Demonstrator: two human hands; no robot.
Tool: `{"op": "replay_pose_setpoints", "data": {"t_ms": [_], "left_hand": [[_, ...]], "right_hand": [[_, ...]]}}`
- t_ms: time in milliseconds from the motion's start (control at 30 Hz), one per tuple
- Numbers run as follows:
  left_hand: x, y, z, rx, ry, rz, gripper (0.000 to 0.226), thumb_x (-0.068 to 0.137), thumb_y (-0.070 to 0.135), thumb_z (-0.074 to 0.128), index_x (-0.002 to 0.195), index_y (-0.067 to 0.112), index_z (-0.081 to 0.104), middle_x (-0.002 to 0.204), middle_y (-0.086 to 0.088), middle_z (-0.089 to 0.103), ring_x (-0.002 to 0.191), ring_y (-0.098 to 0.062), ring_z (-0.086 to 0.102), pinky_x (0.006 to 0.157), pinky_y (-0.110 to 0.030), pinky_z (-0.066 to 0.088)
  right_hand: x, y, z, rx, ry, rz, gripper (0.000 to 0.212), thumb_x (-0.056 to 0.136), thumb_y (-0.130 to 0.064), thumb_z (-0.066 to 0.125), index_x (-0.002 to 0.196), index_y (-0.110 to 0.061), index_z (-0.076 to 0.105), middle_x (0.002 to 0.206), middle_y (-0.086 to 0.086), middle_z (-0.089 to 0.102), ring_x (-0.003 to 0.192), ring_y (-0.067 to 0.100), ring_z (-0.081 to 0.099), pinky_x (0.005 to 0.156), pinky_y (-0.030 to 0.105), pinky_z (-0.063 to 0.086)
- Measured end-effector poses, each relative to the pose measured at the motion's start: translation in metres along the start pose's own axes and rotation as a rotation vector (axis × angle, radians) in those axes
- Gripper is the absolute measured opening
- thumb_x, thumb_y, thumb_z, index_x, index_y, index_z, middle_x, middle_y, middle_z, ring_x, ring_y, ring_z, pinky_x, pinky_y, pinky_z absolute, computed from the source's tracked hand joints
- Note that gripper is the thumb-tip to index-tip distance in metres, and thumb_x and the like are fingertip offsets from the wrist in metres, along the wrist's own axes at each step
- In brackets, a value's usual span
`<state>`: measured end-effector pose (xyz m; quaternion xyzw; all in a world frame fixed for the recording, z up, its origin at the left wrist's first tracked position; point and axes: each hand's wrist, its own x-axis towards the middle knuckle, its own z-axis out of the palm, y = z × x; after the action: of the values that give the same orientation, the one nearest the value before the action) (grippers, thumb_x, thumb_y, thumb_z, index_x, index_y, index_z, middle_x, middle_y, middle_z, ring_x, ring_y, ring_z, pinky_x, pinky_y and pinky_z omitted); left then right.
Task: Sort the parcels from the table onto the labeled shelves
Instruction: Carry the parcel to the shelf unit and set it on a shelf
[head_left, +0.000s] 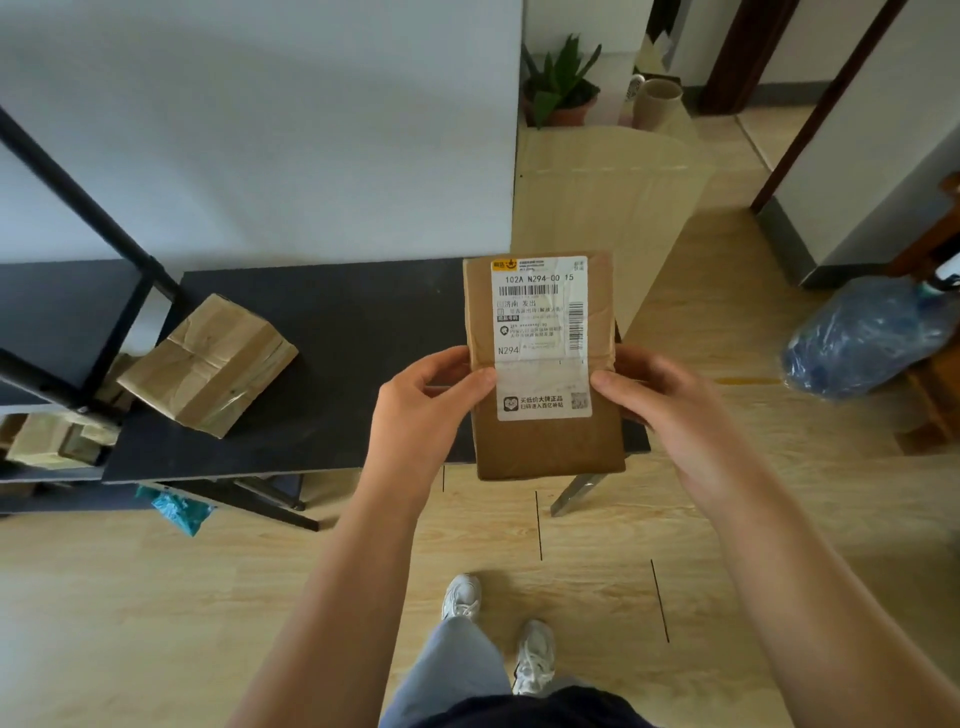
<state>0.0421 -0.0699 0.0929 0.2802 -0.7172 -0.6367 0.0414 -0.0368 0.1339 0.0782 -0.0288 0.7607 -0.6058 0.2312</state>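
Two parcels are clearly in view. One flat brown parcel (545, 364) is held in the air above the right end of the dark surface (332, 332), with its white label (540, 332) facing the camera. The left hand (431, 410) grips its left edge and the right hand (660, 400) grips its right edge, thumbs on the front; the other fingers are hidden behind it. The second parcel (208, 364), wrapped in tape, lies on the left part of the surface. On the black shelf (78, 208) at the far left some more parcels (52, 441) are cut off and hard to count. The floor (156, 597) is light wood. A plant (561, 83) stands by the white wall.
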Motion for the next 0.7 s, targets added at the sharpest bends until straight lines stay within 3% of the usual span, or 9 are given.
{"op": "replay_pose_setpoints", "data": {"t_ms": [133, 267, 467, 633, 700], "left_hand": [[-0.021, -0.015, -0.016, -0.049, 0.060, -0.073, 0.018, 0.090, 0.026, 0.069, 0.105, 0.036, 0.065, 0.095, 0.015, 0.074, 0.088, -0.001, 0.070, 0.060, -0.010, 0.051], [-0.040, -0.032, -0.050, -0.123, 0.198, -0.125, 0.018, 0.091, 0.025, 0.068, 0.107, 0.033, 0.067, 0.097, 0.012, 0.075, 0.092, -0.005, 0.070, 0.068, -0.016, 0.052], [-0.069, -0.059, -0.117, -0.204, 0.394, -0.175, 0.031, 0.088, 0.030, 0.070, 0.119, 0.025, 0.071, 0.100, 0.007, 0.077, 0.098, -0.013, 0.071, 0.093, -0.039, 0.056], [-0.103, -0.085, -0.193, -0.267, 0.512, -0.188, 0.016, 0.089, 0.028, 0.069, 0.105, 0.028, 0.072, 0.096, 0.006, 0.076, 0.095, -0.011, 0.070, 0.085, -0.029, 0.056], [-0.120, -0.099, -0.232, -0.267, 0.542, -0.200, 0.022, 0.090, 0.029, 0.068, 0.111, 0.025, 0.071, 0.099, 0.005, 0.076, 0.097, -0.012, 0.070, 0.084, -0.029, 0.056]], "right_hand": [[-0.001, -0.001, 0.022, -0.055, -0.077, 0.010, 0.034, 0.082, -0.045, 0.071, 0.115, -0.039, 0.065, 0.108, -0.015, 0.074, 0.106, 0.006, 0.066, 0.095, 0.035, 0.050], [-0.008, -0.008, 0.068, -0.108, -0.172, -0.001, 0.042, 0.088, -0.041, 0.068, 0.127, -0.031, 0.059, 0.109, -0.016, 0.069, 0.101, 0.000, 0.061, 0.073, 0.019, 0.044], [-0.021, -0.018, 0.146, -0.201, -0.326, -0.024, 0.039, 0.090, -0.042, 0.064, 0.128, -0.036, 0.054, 0.109, -0.019, 0.065, 0.092, -0.004, 0.057, 0.063, 0.015, 0.040], [-0.040, -0.030, 0.232, -0.257, -0.435, -0.057, 0.033, 0.090, -0.040, 0.066, 0.122, -0.038, 0.056, 0.103, -0.021, 0.066, 0.089, -0.005, 0.060, 0.063, 0.015, 0.041], [-0.052, -0.033, 0.276, -0.264, -0.477, -0.056, 0.035, 0.089, -0.040, 0.067, 0.123, -0.037, 0.057, 0.105, -0.019, 0.068, 0.092, -0.003, 0.062, 0.067, 0.018, 0.042]]}}
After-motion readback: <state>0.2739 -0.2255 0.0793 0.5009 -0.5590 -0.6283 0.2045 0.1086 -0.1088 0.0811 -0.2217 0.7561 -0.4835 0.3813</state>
